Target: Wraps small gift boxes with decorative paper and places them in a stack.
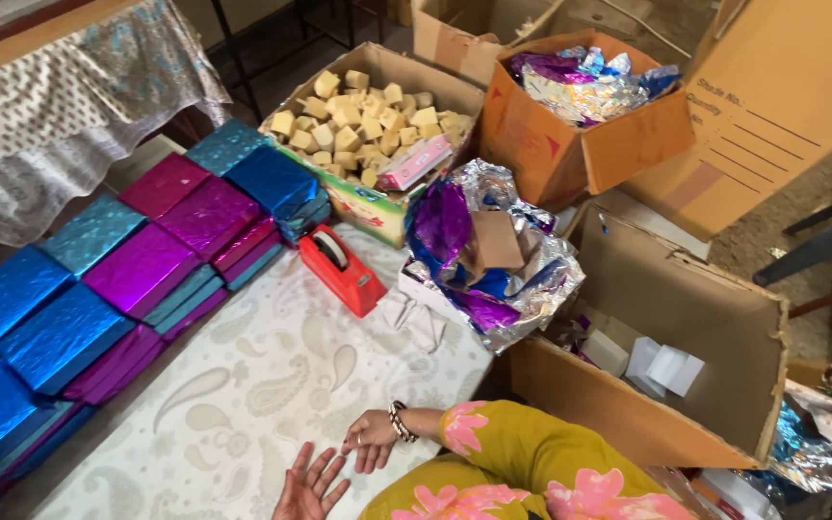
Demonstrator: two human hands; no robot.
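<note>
We see the tabletop (272,385), spread with a pale paisley cloth, carrying rows of wrapped boxes (98,289) in blue and magenta foil along its left side, with a carton of tan blocks (368,120) at its far end and an open cardboard box (666,385) just beside its right edge. A heap of crumpled foil sheets (483,250) lies at the tabletop's right edge, near a red tape dispenser (341,270). Our left hand (308,486) lies open, palm up and fingers spread, holding nothing, and our right hand (370,438), bangled at the wrist, rests loosely curled and empty just beside it.
</note>
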